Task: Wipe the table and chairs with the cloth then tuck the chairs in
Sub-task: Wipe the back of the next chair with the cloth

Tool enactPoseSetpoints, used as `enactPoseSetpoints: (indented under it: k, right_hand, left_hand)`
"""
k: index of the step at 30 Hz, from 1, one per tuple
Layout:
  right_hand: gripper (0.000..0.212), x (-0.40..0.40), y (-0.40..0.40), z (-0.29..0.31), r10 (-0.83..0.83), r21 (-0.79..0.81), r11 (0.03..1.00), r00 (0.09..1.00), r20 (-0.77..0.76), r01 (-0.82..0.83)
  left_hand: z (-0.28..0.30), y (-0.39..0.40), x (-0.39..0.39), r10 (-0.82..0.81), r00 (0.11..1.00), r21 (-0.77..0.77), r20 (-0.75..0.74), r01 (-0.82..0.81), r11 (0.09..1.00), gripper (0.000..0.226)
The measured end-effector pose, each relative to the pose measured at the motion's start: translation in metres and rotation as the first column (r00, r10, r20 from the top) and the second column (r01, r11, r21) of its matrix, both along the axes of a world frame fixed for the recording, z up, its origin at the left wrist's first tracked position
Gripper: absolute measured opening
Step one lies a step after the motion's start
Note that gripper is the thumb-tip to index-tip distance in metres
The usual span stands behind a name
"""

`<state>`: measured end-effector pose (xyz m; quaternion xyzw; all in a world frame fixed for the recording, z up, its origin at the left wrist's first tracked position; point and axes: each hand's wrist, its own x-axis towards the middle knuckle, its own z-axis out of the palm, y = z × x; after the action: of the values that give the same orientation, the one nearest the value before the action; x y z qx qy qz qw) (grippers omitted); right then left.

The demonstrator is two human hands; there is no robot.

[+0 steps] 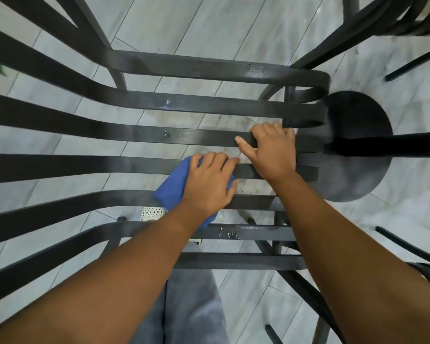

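Note:
A black slatted metal chair (144,103) fills the view from directly above, its slats running left to right. My left hand (209,184) holds a blue cloth (170,187) bunched under the palm and presses it on a middle slat of the seat. My right hand (271,147) grips the slat just beyond, fingers curled over its far edge and thumb stretched along its near side. Wet streaks shine on several slats.
The round black base of a table (358,175) with its dark post sits right of the chair. Another black chair (412,18) stands at the top right, and more chair legs (407,247) at the lower right. Grey floor tiles (209,26) lie below.

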<state>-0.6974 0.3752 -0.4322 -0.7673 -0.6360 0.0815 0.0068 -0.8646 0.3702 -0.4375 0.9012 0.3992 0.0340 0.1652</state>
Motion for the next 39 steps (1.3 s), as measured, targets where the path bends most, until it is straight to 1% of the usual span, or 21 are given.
enactPoseSetpoints:
  k: [2, 5, 7, 9, 12, 14, 16, 17, 21, 24, 25, 26, 28, 29, 30, 31, 33, 34, 36, 37, 39]
  right_hand:
    - [0.054, 0.000, 0.002, 0.002, -0.002, -0.032, 0.999, 1.000, 0.003, 0.002]
    - [0.050, 0.001, 0.002, 0.003, 0.005, -0.087, 0.996, 1.000, -0.009, -0.005]
    - [0.048, 0.002, 0.003, 0.004, 0.003, -0.089, 0.996, 1.000, -0.021, -0.005]
    - [0.049, 0.002, 0.003, 0.004, -0.006, -0.089, 0.996, 1.000, -0.029, 0.003]
    - [0.054, 0.000, -0.001, 0.002, -0.052, -0.034, 0.998, 0.997, -0.050, 0.050]
    - [0.052, 0.000, -0.005, -0.001, -0.104, 0.045, 0.993, 0.992, -0.068, 0.107]
    - [0.054, 0.000, -0.008, -0.003, -0.122, 0.117, 0.985, 0.990, -0.067, 0.129]
    - [0.058, -0.001, -0.007, -0.003, -0.123, 0.121, 0.984, 0.991, -0.058, 0.129]
    - [0.072, -0.001, -0.003, 0.000, -0.123, 0.034, 0.992, 0.991, 0.047, 0.121]
    - [0.076, 0.001, -0.002, -0.002, -0.079, -0.017, 0.997, 0.996, 0.036, 0.080]
    - [0.076, 0.002, -0.002, -0.003, -0.074, -0.032, 0.997, 0.997, 0.027, 0.075]
    - [0.077, 0.002, -0.002, -0.003, -0.072, -0.044, 0.996, 0.997, 0.028, 0.074]
    - [0.077, 0.002, -0.001, -0.001, -0.074, -0.063, 0.995, 0.996, 0.039, 0.077]
    - [0.077, 0.002, -0.001, -0.001, -0.075, -0.070, 0.994, 0.996, 0.044, 0.078]
    - [0.077, 0.001, 0.000, 0.001, -0.075, -0.079, 0.994, 0.996, 0.049, 0.079]
    - [0.077, 0.001, 0.000, 0.001, -0.075, -0.089, 0.993, 0.996, 0.056, 0.080]
    - [0.077, 0.001, 0.001, 0.002, -0.075, -0.106, 0.991, 0.995, 0.068, 0.082]
    - [0.077, 0.000, 0.001, 0.002, -0.076, -0.110, 0.990, 0.995, 0.071, 0.083]
    - [0.077, 0.000, 0.002, 0.002, -0.078, -0.113, 0.990, 0.994, 0.075, 0.086]
    - [0.077, 0.000, 0.002, 0.003, -0.078, -0.116, 0.989, 0.994, 0.075, 0.087]
    - [0.077, 0.000, 0.001, 0.003, -0.078, -0.117, 0.989, 0.994, 0.074, 0.087]
  left_hand:
    - [0.000, 0.006, -0.010, 0.000, 1.000, -0.025, 0.013, 0.000, 1.000, 0.039]
    - [0.002, 0.016, -0.041, 0.075, 0.997, -0.091, -0.031, -0.077, 0.993, 0.040]
    - [0.001, 0.026, -0.071, 0.120, 0.992, -0.111, -0.044, -0.124, 0.986, 0.040]
    - [-0.001, 0.034, -0.097, 0.173, 0.983, -0.140, -0.059, -0.180, 0.974, 0.042]
    - [-0.002, 0.032, -0.106, 0.264, 0.962, -0.182, -0.064, -0.272, 0.945, 0.048]
    - [-0.001, 0.024, -0.098, 0.287, 0.957, -0.179, -0.035, -0.289, 0.941, 0.051]
    - [0.002, 0.016, -0.080, 0.263, 0.964, -0.185, 0.028, -0.254, 0.949, 0.053]
    - [0.003, 0.012, -0.068, 0.238, 0.970, -0.192, 0.057, -0.223, 0.956, 0.054]
    - [0.008, -0.002, -0.014, 0.085, 0.989, -0.211, 0.121, -0.058, 0.976, 0.056]
    - [0.003, -0.002, -0.010, -0.002, 0.977, -0.226, 0.213, 0.051, 0.973, 0.055]
    - [0.002, 0.000, -0.018, -0.014, 0.978, -0.200, 0.209, 0.057, 0.978, 0.052]
    - [0.001, 0.003, -0.029, -0.008, 0.985, -0.163, 0.171, 0.036, 0.986, 0.051]
    - [-0.001, 0.011, -0.057, 0.055, 0.998, -0.107, 0.030, -0.051, 0.993, 0.050]
    - [-0.002, 0.016, -0.074, 0.085, 0.996, -0.095, -0.015, -0.086, 0.992, 0.049]
    - [-0.003, 0.020, -0.089, 0.102, 0.994, -0.091, -0.023, -0.104, 0.990, 0.048]
    - [-0.005, 0.024, -0.103, 0.110, 0.994, -0.095, 0.002, -0.109, 0.990, 0.047]
    - [-0.006, 0.030, -0.117, 0.147, 0.982, -0.125, 0.118, -0.132, 0.983, 0.040]
    - [-0.003, 0.031, -0.116, 0.218, 0.956, -0.155, 0.197, -0.189, 0.970, 0.037]
    - [0.009, 0.032, -0.102, 0.378, 0.864, -0.210, 0.334, -0.323, 0.923, 0.034]
    - [0.015, 0.029, -0.092, 0.412, 0.826, -0.209, 0.385, -0.356, 0.911, 0.033]
    - [0.021, 0.026, -0.069, 0.405, 0.803, -0.183, 0.437, -0.362, 0.914, 0.031]
